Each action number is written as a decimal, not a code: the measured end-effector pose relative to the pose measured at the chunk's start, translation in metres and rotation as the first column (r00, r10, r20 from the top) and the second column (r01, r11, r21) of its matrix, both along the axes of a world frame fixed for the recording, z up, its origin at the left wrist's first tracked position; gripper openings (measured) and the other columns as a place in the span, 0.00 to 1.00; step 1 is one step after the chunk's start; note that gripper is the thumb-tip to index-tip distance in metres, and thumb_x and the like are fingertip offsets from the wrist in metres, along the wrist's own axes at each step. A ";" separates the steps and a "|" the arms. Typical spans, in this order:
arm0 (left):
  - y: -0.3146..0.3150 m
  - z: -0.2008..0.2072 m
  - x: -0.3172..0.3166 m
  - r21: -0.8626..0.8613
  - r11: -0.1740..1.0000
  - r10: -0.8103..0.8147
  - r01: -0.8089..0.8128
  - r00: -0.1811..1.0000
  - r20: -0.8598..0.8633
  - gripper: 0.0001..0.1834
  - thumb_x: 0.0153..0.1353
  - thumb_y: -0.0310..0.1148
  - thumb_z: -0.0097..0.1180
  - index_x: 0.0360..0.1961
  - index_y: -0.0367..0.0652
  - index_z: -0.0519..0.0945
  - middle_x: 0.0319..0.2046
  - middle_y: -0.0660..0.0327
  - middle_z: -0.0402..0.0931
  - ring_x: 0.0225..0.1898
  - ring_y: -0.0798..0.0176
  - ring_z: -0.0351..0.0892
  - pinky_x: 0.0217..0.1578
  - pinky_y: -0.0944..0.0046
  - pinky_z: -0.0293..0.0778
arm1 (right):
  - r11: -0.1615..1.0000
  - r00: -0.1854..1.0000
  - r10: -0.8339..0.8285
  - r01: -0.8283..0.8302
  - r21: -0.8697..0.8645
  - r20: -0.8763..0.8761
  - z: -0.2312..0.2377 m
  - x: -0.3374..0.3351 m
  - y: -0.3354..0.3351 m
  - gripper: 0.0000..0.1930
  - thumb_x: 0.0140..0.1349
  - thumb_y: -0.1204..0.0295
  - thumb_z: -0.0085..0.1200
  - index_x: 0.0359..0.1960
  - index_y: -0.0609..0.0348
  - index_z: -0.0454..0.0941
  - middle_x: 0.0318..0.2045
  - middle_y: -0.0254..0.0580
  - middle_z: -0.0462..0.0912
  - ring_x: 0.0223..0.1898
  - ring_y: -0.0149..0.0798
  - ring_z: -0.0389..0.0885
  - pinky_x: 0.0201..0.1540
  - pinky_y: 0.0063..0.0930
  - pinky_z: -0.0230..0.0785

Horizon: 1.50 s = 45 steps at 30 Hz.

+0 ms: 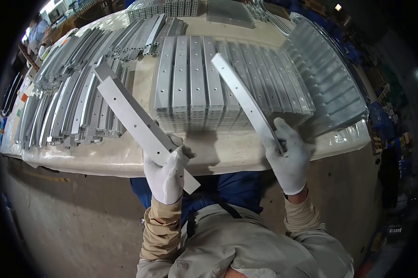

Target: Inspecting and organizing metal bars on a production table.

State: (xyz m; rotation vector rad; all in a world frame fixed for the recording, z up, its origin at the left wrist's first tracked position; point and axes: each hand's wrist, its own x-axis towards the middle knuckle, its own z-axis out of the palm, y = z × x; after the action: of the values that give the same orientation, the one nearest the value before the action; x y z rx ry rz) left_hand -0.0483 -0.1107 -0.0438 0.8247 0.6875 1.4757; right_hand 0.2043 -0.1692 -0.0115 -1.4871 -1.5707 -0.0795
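Note:
My left hand (pixel 165 180), in a white glove, is closed round silver aluminium bars (pixel 129 116) with a row of small holes. At least two bars lie against each other there, tilted up and to the left, one jutting out past the other. My gloved right hand (pixel 288 162) grips a single holed aluminium bar (pixel 240 96) near its lower end. That bar leans up and left over a layered stack of similar bars (pixel 181 74), which sit side by side in clear plastic trays. The lowest layers are blurred by the clear plastic.
Loose piles of aluminium profiles (pixel 65 102) cover the left of the table (pixel 111 160). An upright, ribbed clear plastic tray (pixel 327 78) stands at the right. Far back are a stack of profiles (pixel 162 8) and a flat clear sheet (pixel 229 13). Another person (pixel 39 34) is at the far left.

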 end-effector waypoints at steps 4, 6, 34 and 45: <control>0.004 0.008 0.000 0.001 0.999 0.047 -0.047 0.999 0.014 0.18 0.66 0.21 0.57 0.56 0.34 0.71 0.43 0.54 0.78 0.38 0.60 0.82 0.39 0.58 0.83 | 0.994 0.945 -0.108 0.107 0.018 0.308 0.034 -0.014 -0.002 0.20 0.58 0.80 0.66 0.53 0.59 0.81 0.39 0.44 0.83 0.37 0.40 0.85 0.40 0.30 0.79; 0.002 0.002 -0.003 0.004 1.000 0.026 -0.026 0.999 -0.037 0.26 0.67 0.22 0.55 0.65 0.34 0.65 0.45 0.54 0.78 0.38 0.60 0.81 0.41 0.57 0.82 | 0.992 0.939 -0.122 0.109 0.057 0.323 0.041 -0.024 0.003 0.20 0.56 0.82 0.67 0.51 0.56 0.82 0.38 0.44 0.80 0.36 0.43 0.83 0.40 0.33 0.78; -0.016 -0.022 -0.022 -0.107 0.986 -0.136 0.131 0.990 -0.045 0.24 0.65 0.22 0.57 0.61 0.33 0.70 0.50 0.50 0.80 0.42 0.58 0.84 0.40 0.61 0.83 | 0.987 0.790 0.158 -0.107 -0.120 0.593 0.038 -0.022 0.076 0.33 0.51 0.54 0.74 0.57 0.57 0.81 0.53 0.47 0.81 0.55 0.49 0.80 0.60 0.40 0.73; -0.019 -0.008 -0.002 -0.090 0.969 -0.239 0.230 0.965 -0.109 0.23 0.65 0.25 0.60 0.60 0.32 0.71 0.52 0.49 0.80 0.43 0.60 0.84 0.41 0.64 0.82 | 0.999 0.876 -0.042 0.022 0.048 0.481 0.013 0.009 0.101 0.27 0.52 0.53 0.74 0.48 0.56 0.82 0.41 0.40 0.86 0.43 0.46 0.84 0.49 0.36 0.78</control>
State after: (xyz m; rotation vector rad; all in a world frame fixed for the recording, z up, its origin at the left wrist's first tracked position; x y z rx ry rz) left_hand -0.0504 -0.1293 -0.0515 0.9077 0.7051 1.1877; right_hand 0.2131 -0.0680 0.0019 -1.5354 -1.9214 -0.5370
